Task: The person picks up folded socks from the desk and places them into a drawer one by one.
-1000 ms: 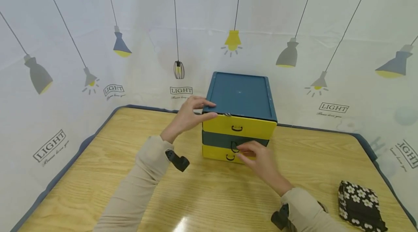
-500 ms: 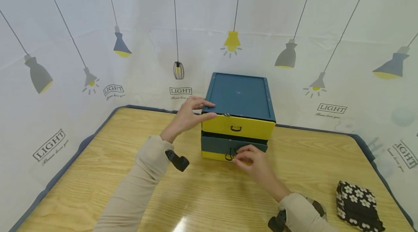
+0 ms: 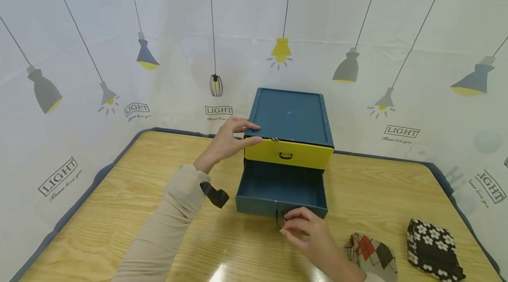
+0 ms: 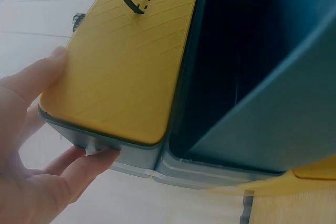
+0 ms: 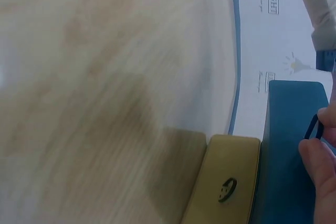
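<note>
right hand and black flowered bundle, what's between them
A diamond-patterned item with red and dark patches lies between the right hand and the black flowered bundle; the head view shows it.

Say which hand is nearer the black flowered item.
Right. The right hand pinches the drawer handle, left of the black flowered item; the left hand is farther, on the near left corner of the drawer unit.

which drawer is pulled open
The blue middle drawer: it juts out, showing its inside, while the yellow top drawer and yellow bottom drawer are pushed in.
</note>
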### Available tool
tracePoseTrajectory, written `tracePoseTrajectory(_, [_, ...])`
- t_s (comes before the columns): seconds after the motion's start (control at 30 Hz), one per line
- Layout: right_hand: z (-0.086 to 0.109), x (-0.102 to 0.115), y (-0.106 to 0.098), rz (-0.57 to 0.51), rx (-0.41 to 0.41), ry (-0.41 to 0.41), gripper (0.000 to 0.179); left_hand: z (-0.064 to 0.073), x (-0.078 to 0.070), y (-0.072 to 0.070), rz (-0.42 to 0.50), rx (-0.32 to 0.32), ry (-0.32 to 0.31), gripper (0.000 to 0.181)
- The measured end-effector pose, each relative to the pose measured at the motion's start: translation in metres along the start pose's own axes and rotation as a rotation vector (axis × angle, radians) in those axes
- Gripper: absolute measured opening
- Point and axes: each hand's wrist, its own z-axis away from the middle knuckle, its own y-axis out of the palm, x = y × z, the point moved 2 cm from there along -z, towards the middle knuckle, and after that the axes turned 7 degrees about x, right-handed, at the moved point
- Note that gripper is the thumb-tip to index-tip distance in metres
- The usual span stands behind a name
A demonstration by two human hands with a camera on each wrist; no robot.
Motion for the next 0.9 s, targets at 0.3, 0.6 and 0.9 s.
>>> tracePoseTrajectory(0.3, [0.023,0.012,0.007,0.058,-0.021,-0.100,0.003,-0.002,0.001,0.000,0.001,0.006,0.027,0.031])
tracePoseTrajectory(0.6, [0.036,0.012,0.018,-0.011,-0.055,-0.248,0.010,0.000,-0.001,0.000,0.007,0.005,0.018,0.032])
tracePoseTrajectory(0.9, [0.042,0.012,0.021,-0.029,-0.063,-0.316,0.006,0.000,0.001,0.001,0.012,0.004,-0.006,0.032])
